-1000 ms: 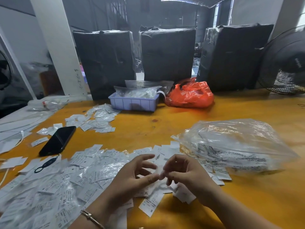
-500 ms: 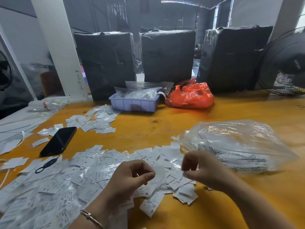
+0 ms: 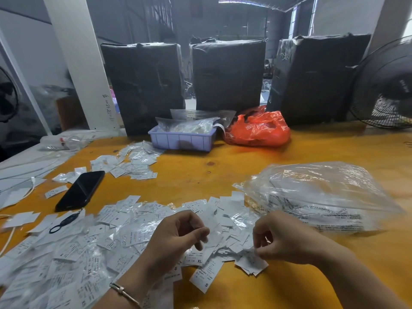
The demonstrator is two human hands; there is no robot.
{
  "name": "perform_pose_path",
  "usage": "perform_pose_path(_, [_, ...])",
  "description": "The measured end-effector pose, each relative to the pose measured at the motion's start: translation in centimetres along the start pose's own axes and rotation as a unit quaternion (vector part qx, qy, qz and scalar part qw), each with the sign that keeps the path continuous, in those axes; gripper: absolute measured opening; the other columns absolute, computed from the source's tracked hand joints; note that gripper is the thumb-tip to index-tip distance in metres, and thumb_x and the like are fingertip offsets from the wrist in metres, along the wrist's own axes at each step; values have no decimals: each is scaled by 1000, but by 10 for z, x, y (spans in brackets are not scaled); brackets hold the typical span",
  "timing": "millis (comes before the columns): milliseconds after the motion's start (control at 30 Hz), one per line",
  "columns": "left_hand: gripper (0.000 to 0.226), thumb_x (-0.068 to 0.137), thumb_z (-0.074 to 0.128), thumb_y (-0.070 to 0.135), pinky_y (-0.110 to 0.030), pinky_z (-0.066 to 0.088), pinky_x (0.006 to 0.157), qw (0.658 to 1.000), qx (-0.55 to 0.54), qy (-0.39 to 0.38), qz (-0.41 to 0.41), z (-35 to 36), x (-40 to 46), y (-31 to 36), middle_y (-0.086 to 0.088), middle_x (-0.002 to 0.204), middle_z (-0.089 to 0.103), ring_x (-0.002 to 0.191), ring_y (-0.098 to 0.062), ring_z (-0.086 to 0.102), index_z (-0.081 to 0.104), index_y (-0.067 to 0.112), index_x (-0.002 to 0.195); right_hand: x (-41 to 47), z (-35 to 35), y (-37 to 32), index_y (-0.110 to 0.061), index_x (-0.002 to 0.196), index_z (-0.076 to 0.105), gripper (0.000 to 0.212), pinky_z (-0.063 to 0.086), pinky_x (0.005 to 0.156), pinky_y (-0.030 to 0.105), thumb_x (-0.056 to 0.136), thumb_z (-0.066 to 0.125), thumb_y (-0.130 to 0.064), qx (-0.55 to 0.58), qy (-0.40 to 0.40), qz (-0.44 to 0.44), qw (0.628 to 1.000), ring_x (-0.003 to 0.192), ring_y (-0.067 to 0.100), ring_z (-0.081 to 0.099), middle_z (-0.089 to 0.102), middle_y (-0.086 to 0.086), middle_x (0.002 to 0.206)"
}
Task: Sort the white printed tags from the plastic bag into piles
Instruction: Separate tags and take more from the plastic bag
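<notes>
White printed tags [image 3: 93, 248] lie scattered over the near left of the yellow table [image 3: 223, 172]. My left hand [image 3: 178, 235] hovers over them and pinches a tag [image 3: 211, 230] between thumb and fingers. To its right, my right hand [image 3: 283, 238] has curled fingers whose tips pinch a tag at the top of a small pile [image 3: 252, 262]. A clear plastic bag [image 3: 318, 192] with more tags inside lies just beyond my right hand. Another small pile of tags [image 3: 131, 162] sits farther back on the left.
A black phone [image 3: 81, 190] lies left of centre among the tags. A lilac plastic tray [image 3: 181, 140] with clear bags and an orange bag [image 3: 258, 130] stand at the back. Three black wrapped bundles [image 3: 227, 74] line the far edge. A fan [image 3: 388, 85] stands at right.
My hands have drawn apart. The right hand has moved right and down to the small pile, while the left hand keeps a tag pinched.
</notes>
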State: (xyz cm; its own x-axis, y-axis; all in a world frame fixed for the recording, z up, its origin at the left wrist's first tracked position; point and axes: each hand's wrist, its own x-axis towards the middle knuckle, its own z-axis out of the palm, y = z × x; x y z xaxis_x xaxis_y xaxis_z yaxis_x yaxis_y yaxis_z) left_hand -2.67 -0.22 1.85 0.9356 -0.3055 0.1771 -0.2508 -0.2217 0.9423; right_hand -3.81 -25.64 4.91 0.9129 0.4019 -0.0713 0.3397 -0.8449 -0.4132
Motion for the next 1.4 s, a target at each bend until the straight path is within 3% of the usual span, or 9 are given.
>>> perform_pose_path(167, [17,79,76,2,-21,53,66,998,-59,-2,-11,0,-1,2,-13,85,75,76,-25,71,68,9,93,-3,-8,-2,-15,66,67,10,39,50,20,75,68,-10,210,50,-58,975,54,1,49,60,-3,61])
perform_pose_path(300, [27,74,78,9,-28,57,74,997,-67,-22,-25,-2,-2,4,-12,85,73,78,-24,70,74,19,99,-1,-6,-7,-7,66,63,9,40,48,19,69,71,-6,440,103,-44,891,55,16,60,67,11,66])
perform_pose_path(467, [12,74,77,7,-28,57,72,993,-98,-49,-46,-3,-2,6,-19,84,74,83,-31,73,73,8,85,3,-3,-7,2,86,58,24,44,44,22,69,72,12,563,106,0,820,57,26,61,68,18,72])
perform_pose_path(600, [21,73,80,15,-30,57,76,990,-113,-71,-44,-2,-3,6,-21,87,74,88,-33,73,69,1,85,4,-2,-8,-4,100,65,42,48,46,23,62,78,8,577,89,13,812,60,25,62,70,20,83])
perform_pose_path(733, [22,69,82,21,-20,54,76,996,-72,-56,-15,-1,-3,7,-8,91,75,90,-19,72,68,5,76,4,0,-11,-13,76,73,18,44,49,19,61,79,-5,566,73,4,821,58,15,56,70,11,77])
perform_pose_path(867, [15,70,82,22,-17,48,61,998,-48,-34,0,-1,-3,7,-1,68,66,64,-9,60,70,13,72,5,3,-13,-16,59,66,16,39,53,21,61,80,-8,557,88,15,825,57,12,51,64,7,67])
perform_pose_path(1100, [25,72,82,10,-26,55,63,995,-94,-23,-11,-1,-2,7,-16,78,72,69,-25,70,62,-2,83,7,7,-15,-6,75,56,25,48,53,22,58,73,1,580,118,-9,806,61,25,64,68,12,70])
perform_pose_path(1233, [27,72,80,9,-27,56,66,994,-106,-24,-11,1,-2,5,-17,83,73,74,-27,71,69,8,96,5,6,-19,-10,99,65,44,49,54,21,59,79,0,559,147,-26,816,65,23,67,72,13,79])
perform_pose_path(1400, [14,73,78,17,-27,56,66,998,-61,-20,-14,2,-1,2,-13,80,75,74,-24,72,76,13,86,3,5,-23,-16,83,72,27,47,54,20,58,82,-11,535,164,-35,828,66,19,66,72,12,80])
